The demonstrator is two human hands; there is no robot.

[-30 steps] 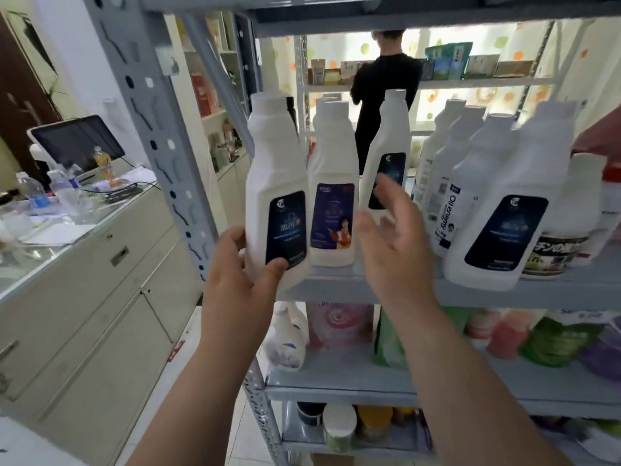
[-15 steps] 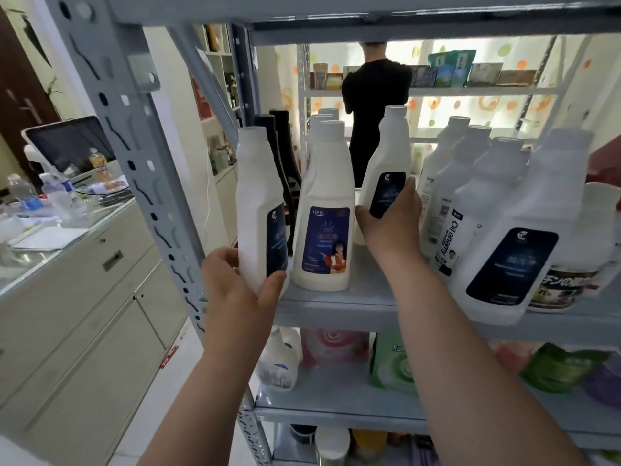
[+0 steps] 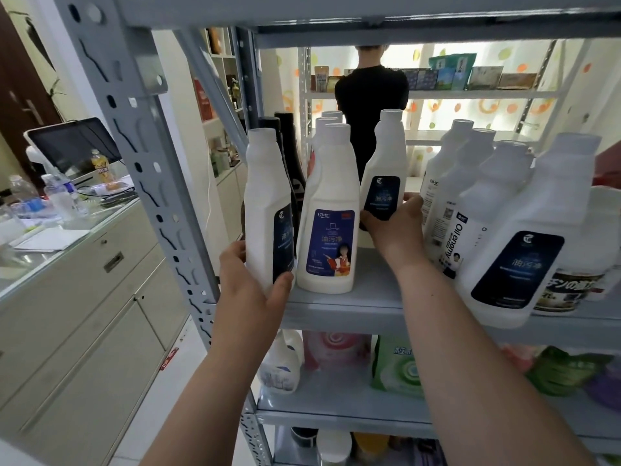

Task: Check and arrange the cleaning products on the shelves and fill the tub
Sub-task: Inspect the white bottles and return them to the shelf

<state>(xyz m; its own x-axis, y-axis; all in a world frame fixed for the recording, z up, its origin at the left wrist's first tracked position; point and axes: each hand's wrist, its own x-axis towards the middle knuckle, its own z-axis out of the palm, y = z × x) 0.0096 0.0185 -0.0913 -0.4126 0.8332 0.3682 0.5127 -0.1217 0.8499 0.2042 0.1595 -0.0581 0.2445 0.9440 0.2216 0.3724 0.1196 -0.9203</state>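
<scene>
White cleaner bottles with dark blue labels stand on a grey metal shelf (image 3: 339, 306). My left hand (image 3: 250, 287) grips the leftmost bottle (image 3: 265, 203) at its base, near the shelf's front left corner. My right hand (image 3: 395, 227) holds the base of a bottle further back (image 3: 384, 169). Between the two stands a bottle with a purple-blue picture label (image 3: 331, 213). Several more white bottles (image 3: 510, 230) lean in a row to the right. No tub is in view.
A perforated grey upright (image 3: 144, 156) frames the shelf's left side. Refill pouches and a jug (image 3: 280, 364) lie on the shelf below. A counter with a screen (image 3: 72, 146) and water bottles is at left. A person in black (image 3: 371, 105) stands behind the shelving.
My right hand reached in past the middle bottle and took hold of the rear bottle's base. My left hand kept its hold and turned the leftmost bottle, so its label faces right.
</scene>
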